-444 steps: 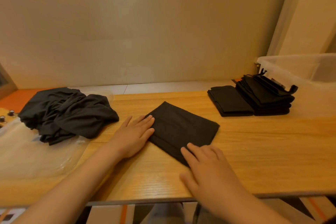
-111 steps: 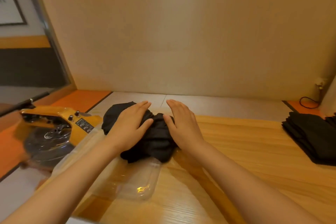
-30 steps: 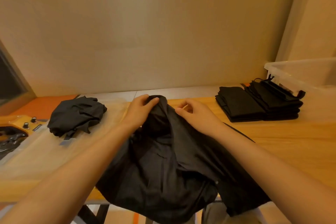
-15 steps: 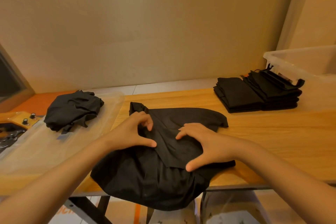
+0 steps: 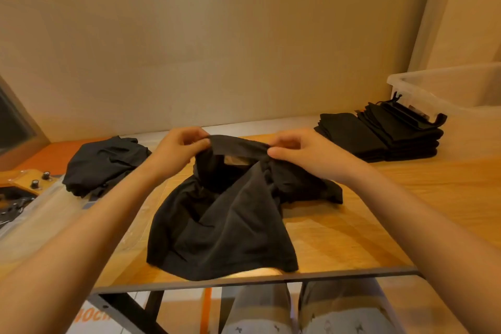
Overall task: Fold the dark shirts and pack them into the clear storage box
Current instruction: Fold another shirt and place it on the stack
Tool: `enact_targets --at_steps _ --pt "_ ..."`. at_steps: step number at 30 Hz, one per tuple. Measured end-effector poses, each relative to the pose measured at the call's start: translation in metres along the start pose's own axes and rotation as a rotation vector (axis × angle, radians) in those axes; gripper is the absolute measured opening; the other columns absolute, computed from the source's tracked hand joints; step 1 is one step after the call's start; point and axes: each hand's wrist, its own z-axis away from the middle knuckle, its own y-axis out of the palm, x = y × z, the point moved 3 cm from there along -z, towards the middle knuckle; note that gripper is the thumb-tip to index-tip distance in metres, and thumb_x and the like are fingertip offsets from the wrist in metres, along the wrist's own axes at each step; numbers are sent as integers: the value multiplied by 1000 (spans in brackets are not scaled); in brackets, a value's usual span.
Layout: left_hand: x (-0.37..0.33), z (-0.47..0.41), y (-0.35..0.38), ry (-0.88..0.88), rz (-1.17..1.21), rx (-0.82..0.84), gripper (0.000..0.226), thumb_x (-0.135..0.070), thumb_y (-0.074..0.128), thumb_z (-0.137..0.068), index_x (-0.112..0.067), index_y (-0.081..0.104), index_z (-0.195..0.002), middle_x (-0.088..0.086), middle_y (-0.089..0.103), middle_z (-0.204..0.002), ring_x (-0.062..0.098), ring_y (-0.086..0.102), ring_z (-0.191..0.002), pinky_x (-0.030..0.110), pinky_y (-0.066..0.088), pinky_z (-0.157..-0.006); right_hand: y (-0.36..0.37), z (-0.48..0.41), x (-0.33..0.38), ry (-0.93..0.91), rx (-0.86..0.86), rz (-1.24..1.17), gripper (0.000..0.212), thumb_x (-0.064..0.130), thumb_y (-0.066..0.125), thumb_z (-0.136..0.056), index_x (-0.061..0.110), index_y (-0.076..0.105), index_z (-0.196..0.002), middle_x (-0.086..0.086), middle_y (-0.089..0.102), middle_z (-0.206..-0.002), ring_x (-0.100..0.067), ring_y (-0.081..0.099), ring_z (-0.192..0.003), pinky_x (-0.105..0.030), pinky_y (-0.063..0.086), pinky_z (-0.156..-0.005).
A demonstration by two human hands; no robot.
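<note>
Head view: left hand (image 5: pixel 180 145), right hand (image 5: pixel 301 152) on shirt (image 5: pixel 225 225) edge above table (image 5: pixel 366 225).

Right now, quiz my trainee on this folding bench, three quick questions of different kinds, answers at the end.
1. True or false: the left hand and right hand each pinch the raised edge of the dark shirt.
2. Relative to the clear storage box, the folded stacks sit: A inside it; B on the table beside it; C on its lid.
3. Fill in: the crumpled shirt lies to the person's ____.
Key: 1 true; 2 B; 3 left.
</note>
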Motion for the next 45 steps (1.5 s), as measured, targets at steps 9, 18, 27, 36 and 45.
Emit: enact_targets --at_steps 9,18,27,36,45 --pt "-7 31 41 116 -145 162 37 -27 68 -88 -32 59 -123 -21 54 -125 -5 49 -115 15 36 -97 3 13 -57 180 57 141 23 36 65 -88 33 63 -111 18 62 -109 4 55 -104 -23 45 -93" --pt "-25 42 94 223 -153 330 47 -55 75 -70 -35 61 -111 -17 61 -107 -1 55 -102 27 48 -92 30 25 -46 15 -28 169 9 31 66 -88 23 69 -86 12 64 -88 0 56 -86 -25 46 -81" --pt "-71 18 44 154 332 -46 7 -13 67 -87 -9 67 -82 11 64 -78 17 62 -74 28 49 -67 7 -6 14 -85 -176 -169 33 36 62 -91 6 63 -104 -3 66 -88 -10 64 -75 -26 51 -65" --pt "-62 8 -51 91 478 -328 15 -17 55 -97 -17 69 -94 -5 72 -85 7 68 -85 21 55 -76 16 -19 -34 80 -169 357 20 22 60 -92 26 66 -110 6 68 -102 -15 62 -93 -41 53 -79" --pt "-17 18 -94 -38 390 -452 6 -16 61 -93 -19 65 -91 4 68 -91 18 66 -91 27 55 -77 -21 -22 6 -40 -347 203 27 9 50 -97 17 67 -117 4 67 -106 -12 59 -97 -28 47 -77"
